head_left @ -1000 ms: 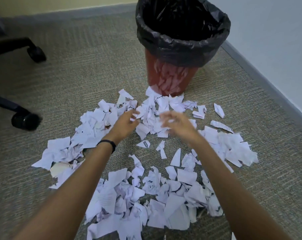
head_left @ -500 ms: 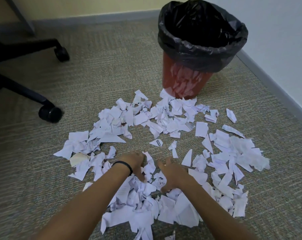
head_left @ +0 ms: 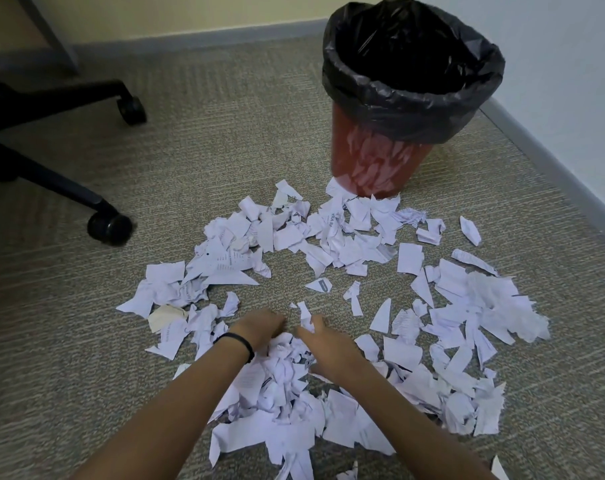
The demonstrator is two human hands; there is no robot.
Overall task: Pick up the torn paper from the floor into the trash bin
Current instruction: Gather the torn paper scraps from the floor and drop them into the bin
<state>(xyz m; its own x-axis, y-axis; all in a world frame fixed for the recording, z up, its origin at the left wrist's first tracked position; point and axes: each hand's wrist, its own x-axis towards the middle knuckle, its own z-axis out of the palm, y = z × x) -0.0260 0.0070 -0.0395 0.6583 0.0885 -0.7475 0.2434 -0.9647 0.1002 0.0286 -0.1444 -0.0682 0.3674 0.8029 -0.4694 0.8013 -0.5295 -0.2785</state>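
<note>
I have both hands down in the paper (head_left: 329, 341) on the near side of the bin (head_left: 380, 168), well short of it. My left hand (head_left: 259, 329) and right hand (head_left: 329, 344) face each other across a crumpled mound, fingers spread and curved, cupping scraps inward so one scoop lifts many pieces. Neither has closed on anything yet, as far as I can judge. The scraps fan out from the bin's foot toward me. My fingertips are buried in paper, the bin's inside is black and unreadable, and the nearest scraps are cut off by the frame.
</note>
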